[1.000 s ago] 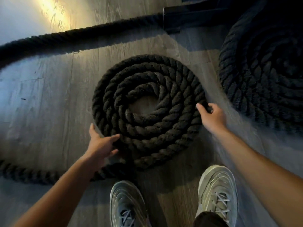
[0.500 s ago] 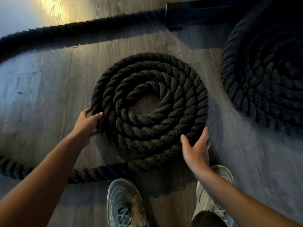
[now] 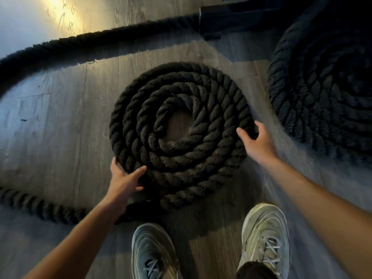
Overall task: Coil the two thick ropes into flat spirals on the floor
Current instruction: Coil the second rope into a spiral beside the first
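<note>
A thick dark rope lies in a flat spiral (image 3: pixel 181 133) on the wooden floor in front of me, with a small bare gap at its centre. Its loose tail (image 3: pixel 40 206) runs off to the left from the near edge. My left hand (image 3: pixel 124 178) grips the spiral's outer turn at the near left. My right hand (image 3: pixel 255 139) holds the outer turn at the right edge, fingers curled over it. A second, larger coil (image 3: pixel 330 93) of dark rope lies flat at the right.
Another stretch of rope (image 3: pixel 80 45) curves across the floor at the back, from the far left to a black block (image 3: pixel 221 19) at the top. My two pale sneakers (image 3: pixel 265 238) stand just behind the spiral. Bright light falls on the floor at the top left.
My right hand has gone from the spiral's near right edge up to its right side. My left hand has slid from the left side down to the near left. The spiral looks slightly turned.
</note>
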Action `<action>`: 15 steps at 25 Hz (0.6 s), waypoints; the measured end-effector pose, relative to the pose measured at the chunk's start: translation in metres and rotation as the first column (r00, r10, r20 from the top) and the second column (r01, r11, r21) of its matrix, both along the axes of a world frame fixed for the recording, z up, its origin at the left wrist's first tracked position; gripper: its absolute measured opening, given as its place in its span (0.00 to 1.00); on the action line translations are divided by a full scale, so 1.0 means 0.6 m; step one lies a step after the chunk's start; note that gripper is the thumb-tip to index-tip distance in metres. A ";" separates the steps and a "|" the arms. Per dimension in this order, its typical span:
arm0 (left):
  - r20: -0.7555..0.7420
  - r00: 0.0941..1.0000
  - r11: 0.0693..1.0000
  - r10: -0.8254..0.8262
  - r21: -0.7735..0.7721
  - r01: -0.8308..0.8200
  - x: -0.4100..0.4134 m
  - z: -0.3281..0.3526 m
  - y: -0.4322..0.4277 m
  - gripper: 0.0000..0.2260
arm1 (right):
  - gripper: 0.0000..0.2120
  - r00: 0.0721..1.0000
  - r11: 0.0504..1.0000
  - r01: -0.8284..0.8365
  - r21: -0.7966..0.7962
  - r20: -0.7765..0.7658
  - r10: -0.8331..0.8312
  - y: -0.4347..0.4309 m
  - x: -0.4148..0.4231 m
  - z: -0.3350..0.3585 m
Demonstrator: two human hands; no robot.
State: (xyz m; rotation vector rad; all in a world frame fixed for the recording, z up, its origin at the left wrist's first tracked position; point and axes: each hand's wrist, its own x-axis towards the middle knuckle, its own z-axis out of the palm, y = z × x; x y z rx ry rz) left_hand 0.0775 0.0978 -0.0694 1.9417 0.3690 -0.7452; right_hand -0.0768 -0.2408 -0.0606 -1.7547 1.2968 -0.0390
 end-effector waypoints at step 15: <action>0.167 0.985 0.987 -0.040 0.157 0.014 0.116 0.028 -0.027 0.41 | 0.41 1.000 0.967 0.015 0.255 -0.019 -0.010 0.238 -0.090 0.044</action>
